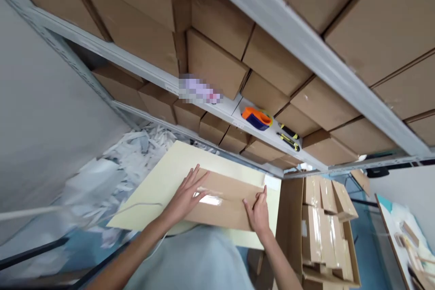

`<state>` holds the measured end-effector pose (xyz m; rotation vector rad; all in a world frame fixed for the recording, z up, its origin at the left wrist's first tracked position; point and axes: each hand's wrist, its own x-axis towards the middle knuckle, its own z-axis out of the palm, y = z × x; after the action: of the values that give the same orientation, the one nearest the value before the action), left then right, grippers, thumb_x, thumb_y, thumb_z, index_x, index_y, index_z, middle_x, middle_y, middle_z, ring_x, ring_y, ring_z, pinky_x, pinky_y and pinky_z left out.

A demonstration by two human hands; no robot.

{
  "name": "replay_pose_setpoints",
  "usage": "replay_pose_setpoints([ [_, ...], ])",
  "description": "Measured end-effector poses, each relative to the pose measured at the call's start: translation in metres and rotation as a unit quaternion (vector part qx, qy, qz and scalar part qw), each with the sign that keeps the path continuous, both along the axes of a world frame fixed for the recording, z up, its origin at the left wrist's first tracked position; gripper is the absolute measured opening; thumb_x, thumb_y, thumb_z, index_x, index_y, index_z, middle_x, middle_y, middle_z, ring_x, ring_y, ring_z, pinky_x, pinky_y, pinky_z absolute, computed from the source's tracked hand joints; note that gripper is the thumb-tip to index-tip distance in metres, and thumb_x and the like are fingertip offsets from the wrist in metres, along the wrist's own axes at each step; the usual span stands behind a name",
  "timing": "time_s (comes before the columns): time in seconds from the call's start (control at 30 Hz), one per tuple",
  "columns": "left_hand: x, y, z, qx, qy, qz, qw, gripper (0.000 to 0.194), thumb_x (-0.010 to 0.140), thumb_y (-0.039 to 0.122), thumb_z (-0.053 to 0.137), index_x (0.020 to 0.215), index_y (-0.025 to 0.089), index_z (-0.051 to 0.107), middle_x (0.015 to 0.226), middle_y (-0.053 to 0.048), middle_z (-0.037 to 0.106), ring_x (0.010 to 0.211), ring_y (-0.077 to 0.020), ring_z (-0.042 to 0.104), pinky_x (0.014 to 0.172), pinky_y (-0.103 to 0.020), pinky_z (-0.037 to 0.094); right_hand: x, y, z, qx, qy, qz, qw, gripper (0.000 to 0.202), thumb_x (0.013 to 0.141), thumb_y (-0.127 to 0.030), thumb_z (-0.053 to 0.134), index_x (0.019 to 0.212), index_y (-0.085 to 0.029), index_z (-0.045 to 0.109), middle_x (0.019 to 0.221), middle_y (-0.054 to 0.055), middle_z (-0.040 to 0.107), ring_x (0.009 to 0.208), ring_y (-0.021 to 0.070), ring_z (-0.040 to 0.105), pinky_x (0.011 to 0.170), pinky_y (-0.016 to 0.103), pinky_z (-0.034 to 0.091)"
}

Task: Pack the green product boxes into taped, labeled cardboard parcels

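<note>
Grey metal shelving (299, 38) with brown cardboard boxes (217, 63) across upper frame; pale-yellow flat board (149, 190), lower centre; on it, flat brown rectangular cardboard piece (231, 210), glossy clear tape (210, 200) towards its left end; left hand (185, 194) unclenched, fingers spread, touching left end; right hand (259, 212) half-curled at right end, index extended, thumb touching; grip cannot be told.

We are seeing a plain brown carton (230, 204) contrasting with a pale yellow board (149, 197), white paper scraps (136, 149), a grey shelf rail (295, 36), an orange and dark blue holder (255, 118), and yellow-and-black cutters (288, 142)
</note>
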<state>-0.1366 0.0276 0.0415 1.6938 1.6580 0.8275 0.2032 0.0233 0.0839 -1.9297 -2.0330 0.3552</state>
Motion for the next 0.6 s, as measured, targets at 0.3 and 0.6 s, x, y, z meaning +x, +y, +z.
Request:
replay_pose_setpoints([
  [0.3, 0.043, 0.092, 0.106, 0.222, 0.067, -0.018, 0.973, 0.083, 0.095, 0.008, 0.047, 0.176, 0.023, 0.039, 0.182, -0.012, 0.036, 0.174, -0.0365, 0.022, 0.138, -0.071, 0.018, -0.052, 0.189, 0.129, 0.205, -0.083, 0.197, 0.955, 0.062, 0.112, -0.052, 0.051, 0.157, -0.010, 0.050, 0.156, 0.030, 0.062, 0.147, 0.0403, 0.061, 0.123, 0.062, 0.049],
  [0.6, 0.075, 0.120, 0.137, 0.220, -0.069, 0.133, 0.964, 0.076, 0.097, 0.012, 0.048, 0.173, 0.014, 0.042, 0.173, -0.017, 0.052, 0.169, -0.0334, 0.036, 0.134, -0.058, 0.040, -0.145, 0.302, 0.170, 0.014, -0.177, 0.105, 0.979, 0.048, 0.103, -0.014, 0.056, 0.148, 0.001, 0.055, 0.150, 0.034, 0.066, 0.143, 0.0375, 0.065, 0.122, 0.045, 0.046],
])
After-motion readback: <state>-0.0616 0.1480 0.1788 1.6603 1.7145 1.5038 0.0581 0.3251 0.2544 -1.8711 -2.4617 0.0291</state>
